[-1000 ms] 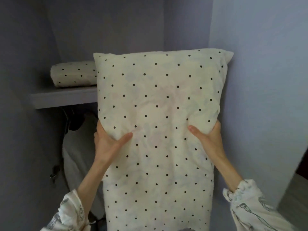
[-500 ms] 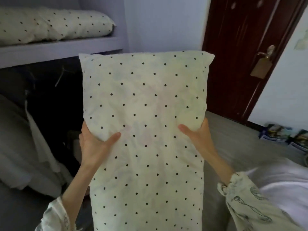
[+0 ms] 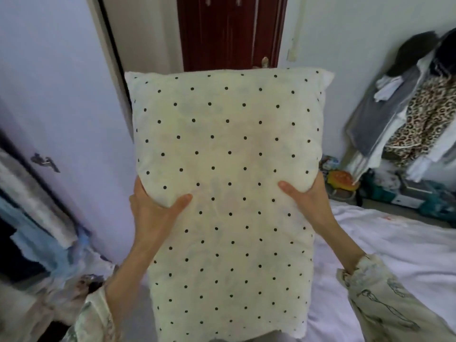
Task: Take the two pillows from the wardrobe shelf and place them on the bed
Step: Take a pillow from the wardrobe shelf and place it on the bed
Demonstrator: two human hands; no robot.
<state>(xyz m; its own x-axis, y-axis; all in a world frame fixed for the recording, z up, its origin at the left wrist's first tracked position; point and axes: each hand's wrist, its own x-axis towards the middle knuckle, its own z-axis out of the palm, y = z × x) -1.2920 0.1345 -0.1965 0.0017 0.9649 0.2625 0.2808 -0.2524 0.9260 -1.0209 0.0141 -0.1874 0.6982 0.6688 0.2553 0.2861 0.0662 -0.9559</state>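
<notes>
A cream pillow with black dots point(image 3: 227, 156) hangs upright in front of me, filling the middle of the view. My left hand point(image 3: 153, 213) grips its left edge, thumb pressed into the front. My right hand point(image 3: 308, 206) grips the right edge the same way. The bed point(image 3: 394, 243) with a white sheet lies at the lower right, partly behind the pillow. The wardrobe shelf and the second pillow are out of view.
A lilac wardrobe door point(image 3: 61, 107) stands at the left, with hanging clothes point(image 3: 29, 206) beside it. A dark red room door point(image 3: 232, 33) is straight ahead. A clothes rack point(image 3: 414, 119) and floor clutter point(image 3: 345, 178) sit at the far right.
The view has swung right from the wardrobe toward the bed. Both hands keep the same grip on the pillow. The shelf with the second pillow has left the view.
</notes>
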